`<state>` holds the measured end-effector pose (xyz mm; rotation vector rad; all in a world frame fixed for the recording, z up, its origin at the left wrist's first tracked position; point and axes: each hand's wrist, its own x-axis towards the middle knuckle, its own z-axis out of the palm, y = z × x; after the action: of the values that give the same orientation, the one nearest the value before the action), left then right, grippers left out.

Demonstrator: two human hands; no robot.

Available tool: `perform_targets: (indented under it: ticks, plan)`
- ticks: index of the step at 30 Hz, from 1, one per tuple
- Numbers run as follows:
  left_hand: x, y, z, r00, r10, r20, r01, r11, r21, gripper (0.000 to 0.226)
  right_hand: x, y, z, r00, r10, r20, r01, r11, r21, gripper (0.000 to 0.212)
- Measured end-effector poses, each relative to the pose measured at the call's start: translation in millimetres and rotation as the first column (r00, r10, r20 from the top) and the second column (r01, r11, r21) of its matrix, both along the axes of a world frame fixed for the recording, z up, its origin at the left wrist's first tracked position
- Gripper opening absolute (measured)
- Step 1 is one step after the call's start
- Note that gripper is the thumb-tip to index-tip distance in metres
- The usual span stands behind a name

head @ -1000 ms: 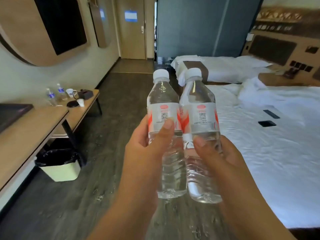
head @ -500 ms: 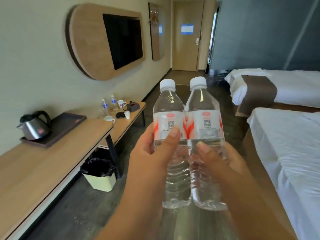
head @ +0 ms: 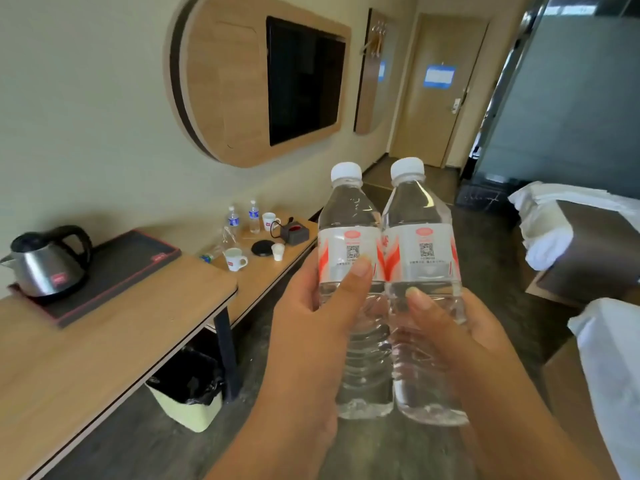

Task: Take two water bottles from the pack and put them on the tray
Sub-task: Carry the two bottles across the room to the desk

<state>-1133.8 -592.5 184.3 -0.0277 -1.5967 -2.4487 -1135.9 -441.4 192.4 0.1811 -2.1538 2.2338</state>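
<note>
I hold two clear water bottles with white caps and red-and-white labels upright, side by side and touching, in front of me. My left hand [head: 311, 327] grips the left bottle [head: 349, 216] around its middle. My right hand [head: 453, 334] grips the right bottle [head: 415, 209] the same way. A dark tray [head: 117, 268] with a red edge lies on the wooden desk [head: 114, 341] to the left, with a steel kettle [head: 45, 265] standing on its left end. The water pack is not in view.
A lower bench [head: 266, 271] beyond the desk carries two small bottles [head: 244, 216], white cups [head: 235, 259] and a black box [head: 294, 233]. A bin with a black liner [head: 188, 393] stands under the desk. Beds [head: 581, 237] lie on the right, a wall TV [head: 301, 81] above.
The view has swung left, from the beds toward the desk; tray and kettle have come into view and grown closer. Both hands keep the bottles held together.
</note>
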Motion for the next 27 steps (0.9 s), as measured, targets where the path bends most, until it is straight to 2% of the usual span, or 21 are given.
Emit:
perform_targets:
  ticks: [4, 8, 14, 18, 22, 23, 24, 25, 26, 27]
  plan:
    - [-86.2, -12.1, 3.0, 1.0, -0.004, -0.029, 0.004, 1.0, -0.015, 0.029, -84.3, -11.1, 5.5, 1.0, -0.001, 0.005, 0.001, 1.0, 0.002, 0.044]
    - [-160.1, -26.3, -0.8, 0.997, 0.079, 0.0, -0.079, 0.996, -0.036, 0.028, -164.4, -24.5, 0.3, 0.998, 0.057, 0.029, -0.056, 0.998, -0.024, 0.043]
    - [-247.8, -64.5, -7.5, 0.96, 0.28, 0.03, -0.279, 0.96, -0.024, 0.031, -288.7, -74.1, -9.4, 0.956, 0.284, 0.077, -0.28, 0.959, -0.052, 0.042]
    - [-281.1, -94.5, -0.1, 0.873, 0.488, 0.014, -0.486, 0.871, -0.076, 0.025, -355.1, -117.5, -4.6, 0.848, 0.523, 0.079, -0.518, 0.852, -0.082, 0.047]
    - [-289.0, -125.8, 7.5, 0.759, 0.651, -0.007, -0.646, 0.751, -0.137, 0.027, -394.8, -175.1, 1.9, 0.721, 0.686, 0.096, -0.684, 0.727, -0.062, 0.049]
    - [-287.5, -134.2, 7.6, 0.722, 0.691, -0.014, -0.686, 0.714, -0.142, 0.028, -399.4, -192.3, 2.8, 0.679, 0.727, 0.1, -0.731, 0.683, 0.002, 0.065]
    - [-284.4, -142.8, 6.1, 0.683, 0.731, -0.018, -0.724, 0.673, -0.148, 0.028, -402.6, -203.8, 1.4, 0.607, 0.791, 0.082, -0.795, 0.603, 0.067, 0.094]
    - [-281.0, -151.7, 3.8, 0.648, 0.761, -0.024, -0.754, 0.638, -0.157, 0.028, -405.5, -215.3, -1.6, 0.572, 0.818, 0.053, -0.815, 0.561, 0.147, 0.115]
    - [-278.2, -161.5, 1.2, 0.623, 0.782, -0.03, -0.775, 0.61, -0.165, 0.027, -410.3, -228.0, -6.3, 0.53, 0.848, 0.025, -0.843, 0.522, 0.131, 0.101]
    - [-275.7, -172.8, -1.2, 0.597, 0.801, -0.032, -0.793, 0.584, -0.173, 0.026, -412.6, -245.6, -8.4, 0.518, 0.855, 0.021, -0.852, 0.513, 0.105, 0.07]
